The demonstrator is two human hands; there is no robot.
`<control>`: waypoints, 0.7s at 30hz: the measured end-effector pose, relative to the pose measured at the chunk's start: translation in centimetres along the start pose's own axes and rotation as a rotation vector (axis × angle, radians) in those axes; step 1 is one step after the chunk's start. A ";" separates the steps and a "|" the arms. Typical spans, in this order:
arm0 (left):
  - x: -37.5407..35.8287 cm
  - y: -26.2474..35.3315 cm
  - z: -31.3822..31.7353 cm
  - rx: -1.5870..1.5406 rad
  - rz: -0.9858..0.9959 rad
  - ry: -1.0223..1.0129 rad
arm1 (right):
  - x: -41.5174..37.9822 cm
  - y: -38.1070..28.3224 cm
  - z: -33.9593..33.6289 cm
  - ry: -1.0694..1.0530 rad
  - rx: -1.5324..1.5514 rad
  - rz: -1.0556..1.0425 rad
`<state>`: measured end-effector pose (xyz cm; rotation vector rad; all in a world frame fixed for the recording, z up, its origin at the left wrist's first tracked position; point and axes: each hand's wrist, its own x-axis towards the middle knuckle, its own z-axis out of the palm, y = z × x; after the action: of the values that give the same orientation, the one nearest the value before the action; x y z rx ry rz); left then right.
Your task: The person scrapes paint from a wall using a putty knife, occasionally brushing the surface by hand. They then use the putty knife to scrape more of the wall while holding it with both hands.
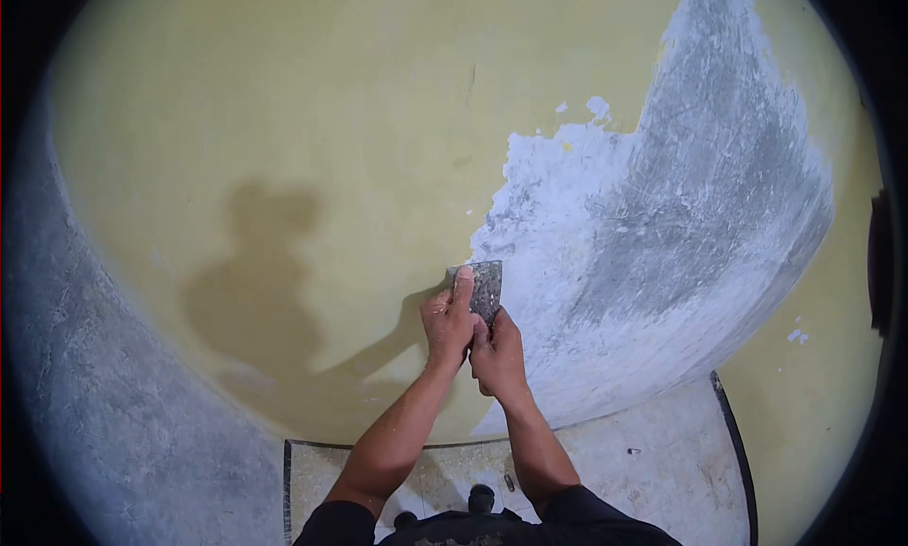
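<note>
A flat metal scraper (487, 289), speckled with pale residue, lies against the wall where yellow paint (378, 149) meets a stripped white and grey patch (558, 225). My left hand (448, 317) presses on the blade's left side, its fingers closed on it and one digit pointing up along the metal. Just below and to the right, my right hand (497, 355) is wrapped round the scraper's lower end, where the handle is mostly hidden. Both hands touch each other.
Bare grey surface (123, 385) runs along the left. Below the wall, a pale tiled floor (605, 451) has dark edging and small bits of debris. Two dark shoes show at the bottom. A shadow falls on the yellow wall, and a dark object (881, 262) is at the far right.
</note>
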<state>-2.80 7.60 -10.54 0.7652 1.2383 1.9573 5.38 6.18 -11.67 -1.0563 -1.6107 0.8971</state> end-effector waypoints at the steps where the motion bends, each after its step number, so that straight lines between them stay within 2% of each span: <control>1: -0.2 0.2 0.0 0.001 0.002 0.012 | 0.0 0.0 0.0 0.004 0.012 -0.010; 3: 0.3 -0.3 0.1 0.013 0.016 0.012 | 0.0 1.0 0.1 0.010 0.016 -0.029; 5: 1.1 -1.3 0.4 0.118 0.217 0.078 | 0.5 0.3 0.4 0.066 -0.026 -0.114; 6: 1.5 -0.9 0.6 0.117 0.218 0.076 | 1.1 -0.1 0.5 0.069 -0.026 -0.115; 8: 1.3 0.8 0.7 -0.039 0.043 -0.024 | 1.4 -0.3 0.4 0.040 0.032 -0.070; 9: 0.2 2.7 0.7 0.026 0.072 -0.017 | 1.1 0.2 0.2 0.035 0.030 -0.067; 13: 0.4 -0.8 0.2 0.135 0.130 0.030 | 0.9 1.5 0.3 -0.001 -0.026 -0.146; 16: 0.5 1.4 0.6 0.148 0.123 0.012 | 1.1 1.3 0.5 0.007 0.020 -0.109; 17: 0.9 0.8 0.2 0.121 0.042 -0.034 | 1.0 1.2 0.5 0.004 0.059 -0.075; 21: 1.0 -0.3 0.4 0.153 0.089 0.017 | 0.5 0.7 0.2 0.023 0.051 -0.137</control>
<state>-3.02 8.63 -10.53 0.8958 1.3978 1.9600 5.25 6.87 -12.24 -0.9066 -1.6121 0.8277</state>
